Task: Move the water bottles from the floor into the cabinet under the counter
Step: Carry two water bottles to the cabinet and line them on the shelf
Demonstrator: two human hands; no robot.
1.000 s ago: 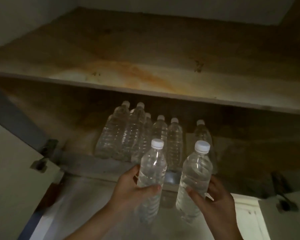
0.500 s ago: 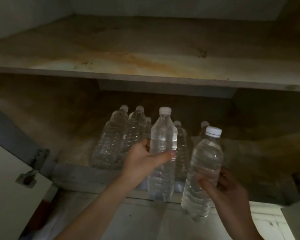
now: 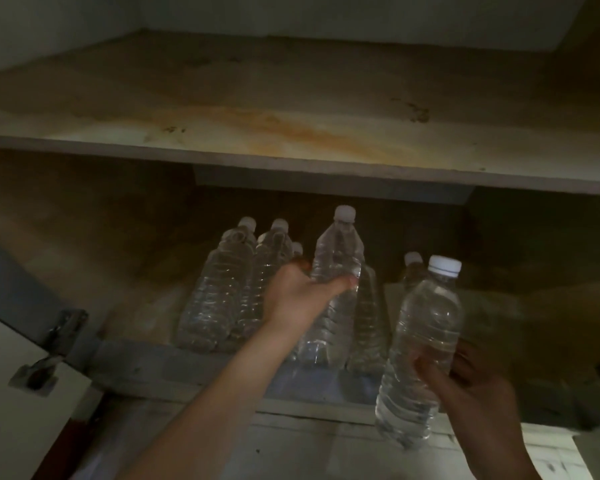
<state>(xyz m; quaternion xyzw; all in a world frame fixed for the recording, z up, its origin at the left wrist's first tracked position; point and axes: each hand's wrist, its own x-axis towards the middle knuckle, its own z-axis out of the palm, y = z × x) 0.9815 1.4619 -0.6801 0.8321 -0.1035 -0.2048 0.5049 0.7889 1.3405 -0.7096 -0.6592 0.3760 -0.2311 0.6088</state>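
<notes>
Room on the right of the cabinet floor, bottles crowding the left

The shelf [image 3: 291, 157] caps the opening low above the caps, so I have little headroom. Standing bottles [image 3: 219, 299] fill the left-centre of the cabinet floor [image 3: 520, 306] right up to its front edge, and my left hand [image 3: 297, 299] with its bottle [image 3: 338, 268] is pressed in among them. One more bottle [image 3: 412, 263] stands further back. The floor's right side lies bare and dim; my right hand [image 3: 471, 386] holds its bottle [image 3: 423, 344] at the front edge there. The door hinge [image 3: 63, 330] juts at the left.
</notes>
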